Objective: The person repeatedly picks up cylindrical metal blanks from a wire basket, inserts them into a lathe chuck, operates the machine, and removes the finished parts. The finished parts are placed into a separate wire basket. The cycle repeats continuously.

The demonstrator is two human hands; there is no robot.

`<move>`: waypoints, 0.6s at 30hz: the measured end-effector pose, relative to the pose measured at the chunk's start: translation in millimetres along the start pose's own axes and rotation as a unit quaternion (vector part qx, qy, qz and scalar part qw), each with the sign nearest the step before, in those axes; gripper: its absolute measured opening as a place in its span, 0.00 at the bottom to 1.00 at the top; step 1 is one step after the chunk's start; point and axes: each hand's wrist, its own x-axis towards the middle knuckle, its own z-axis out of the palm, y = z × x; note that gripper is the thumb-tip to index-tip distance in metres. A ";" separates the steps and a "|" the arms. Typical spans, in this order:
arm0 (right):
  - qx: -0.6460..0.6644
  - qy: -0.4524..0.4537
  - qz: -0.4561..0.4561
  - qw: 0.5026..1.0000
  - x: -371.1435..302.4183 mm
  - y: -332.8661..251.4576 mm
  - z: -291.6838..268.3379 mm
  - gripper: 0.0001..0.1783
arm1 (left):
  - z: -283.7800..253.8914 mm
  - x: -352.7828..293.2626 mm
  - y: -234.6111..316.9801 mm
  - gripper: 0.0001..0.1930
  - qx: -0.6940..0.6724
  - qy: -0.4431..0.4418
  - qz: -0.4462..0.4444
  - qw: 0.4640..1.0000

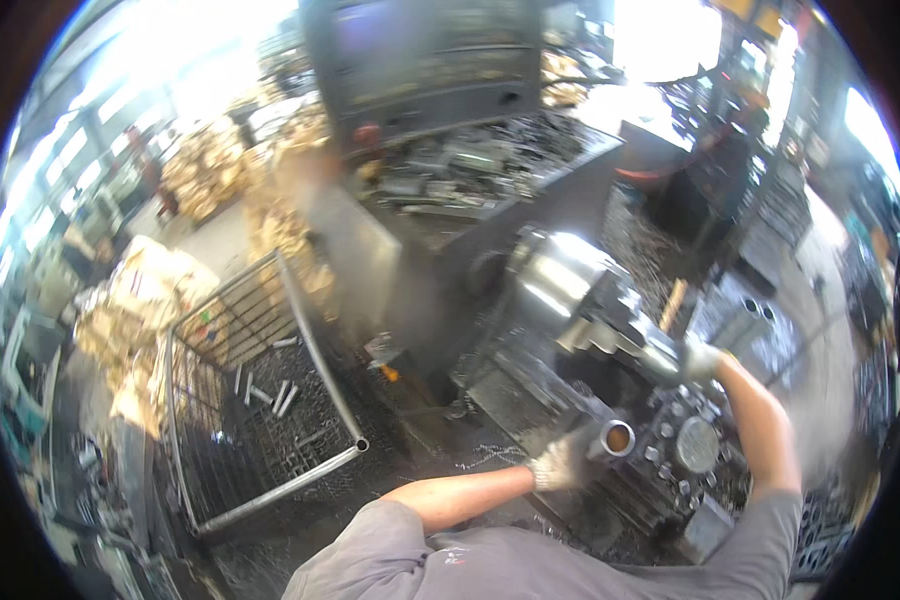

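A shiny round lathe chuck (562, 272) sits in the middle, with jagged grey metal jaws or blocks (610, 320) in front of it. My gloved right hand (704, 362) is closed at the outer end of a metal cylinder (660, 358) beside those jaws. Its fingertips are partly hidden. Lower down, my gloved left hand (558, 466) is next to an upright metal tube (618, 438) with a brown inside. Motion smears the left fingers, so whether they grip the tube cannot be made out.
A wire cage (358, 447) with metal offcuts stands at the left. A round metal disc (698, 444) and several small metal pieces lie on the machine to the right. Behind is a bin (610, 160) heaped with scrap. Sacks (160, 290) are piled at the far left.
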 end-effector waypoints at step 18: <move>0.093 0.406 0.111 0.903 -194.6 -343.1 164.9 0.54 | -85.5 -78.5 53.3 0.39 -0.434 -0.077 -0.278 0.853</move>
